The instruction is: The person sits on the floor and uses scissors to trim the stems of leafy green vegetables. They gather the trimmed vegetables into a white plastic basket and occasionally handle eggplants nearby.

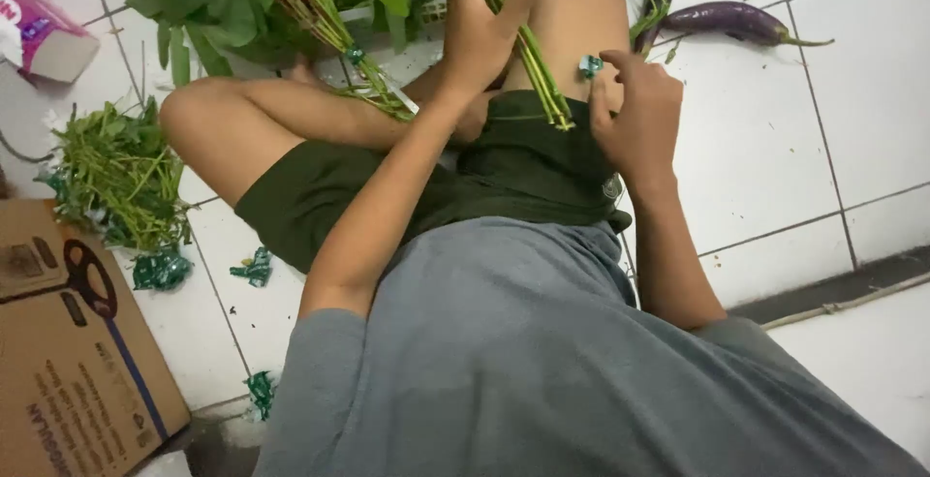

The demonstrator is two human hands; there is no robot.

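Note:
I sit on a white tiled floor with my knees bent. My left hand [484,36] is closed around a bunch of green leafy stems [528,51], held upright over my lap. My right hand [635,114] is beside the cut ends of the stems and pinches a small green band or tape piece [589,66] between thumb and fingers. A second tied bunch of greens [329,12] lies across my left leg, with a green tie around its stalks.
A pile of trimmed green stems [116,172] lies on the floor at left. Crumpled green tape scraps [254,268] are scattered near a cardboard box [68,361]. Two purple eggplants [727,20] rest on the tiles at upper right. A pink tissue pack [39,27] sits at top left.

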